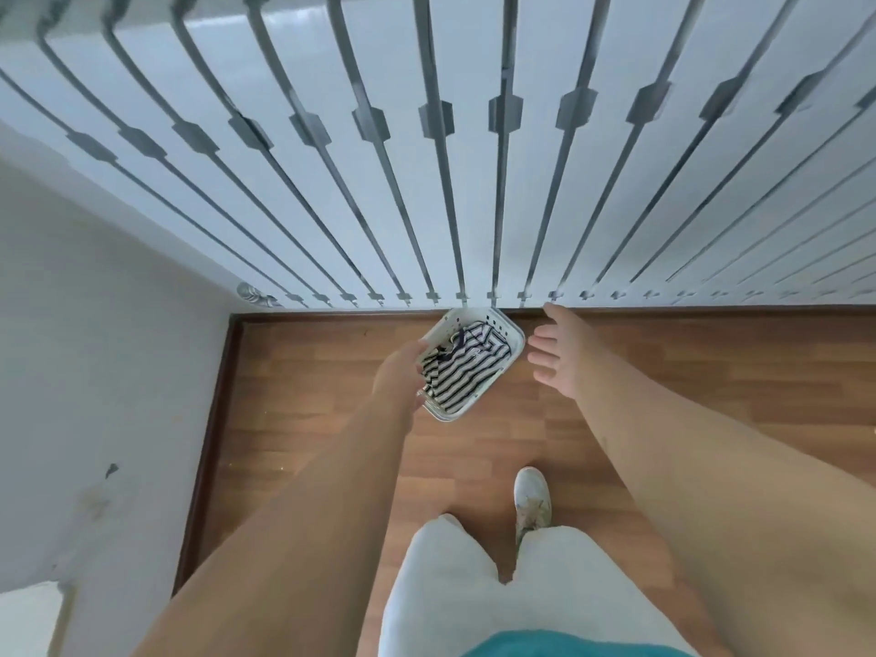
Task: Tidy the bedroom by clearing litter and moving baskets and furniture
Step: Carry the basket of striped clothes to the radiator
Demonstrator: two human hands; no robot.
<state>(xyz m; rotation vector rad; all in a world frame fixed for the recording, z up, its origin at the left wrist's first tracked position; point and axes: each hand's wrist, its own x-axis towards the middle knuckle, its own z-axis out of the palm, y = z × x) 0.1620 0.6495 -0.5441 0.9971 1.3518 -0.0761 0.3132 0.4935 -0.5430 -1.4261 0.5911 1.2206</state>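
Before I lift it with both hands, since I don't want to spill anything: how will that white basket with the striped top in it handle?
Probably light: the basket looks like thin perforated plastic and holds only a striped garment. Its walls may flex when squeezed. The left hand is at one rim, the right hand open beside the other; lifted unevenly it could tip, though soft cloth should stay put.

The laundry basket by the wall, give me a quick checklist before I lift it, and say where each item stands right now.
1. Left hand on the laundry basket rim: ok, it is at the near left edge, though its fingers are hidden.
2. Right hand gripping: not ok, its fingers are spread open beside the right rim, apart from it.
3. Striped shirt inside the basket: ok, none hangs over the rim.
4. Basket flat on the wooden floor: cannot tell.
5. Feet clear: ok, the shoe is well back.
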